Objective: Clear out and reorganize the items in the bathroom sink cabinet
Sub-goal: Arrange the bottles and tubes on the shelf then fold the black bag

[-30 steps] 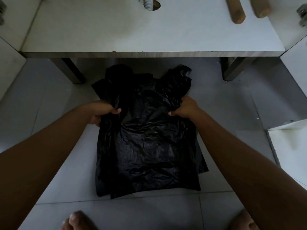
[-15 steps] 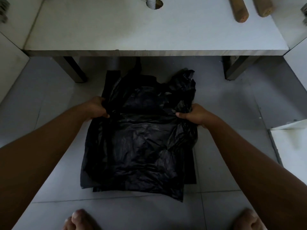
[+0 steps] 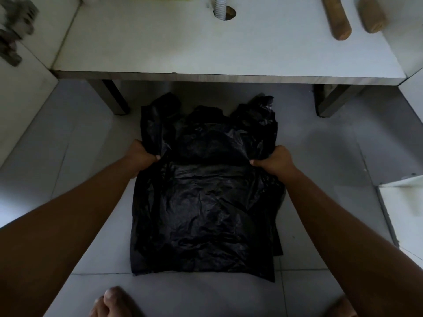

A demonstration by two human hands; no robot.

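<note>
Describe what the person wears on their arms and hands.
Nothing worn shows. The left hand and right hand are gloveless, with no watch or band, and the left forearm and right forearm are bare, no sleeve in frame. Rings cannot be ruled out.

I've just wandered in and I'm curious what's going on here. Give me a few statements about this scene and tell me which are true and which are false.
1. The left hand and right hand each grip a side of the black plastic bag. True.
2. The bag lies on the cabinet shelf. False: it lies on the tiled floor in front of the shelf.
3. Two wooden handles rest on the shelf. True.
4. The white hose lies loose on the floor. False: it passes through a hole in the shelf.
</note>
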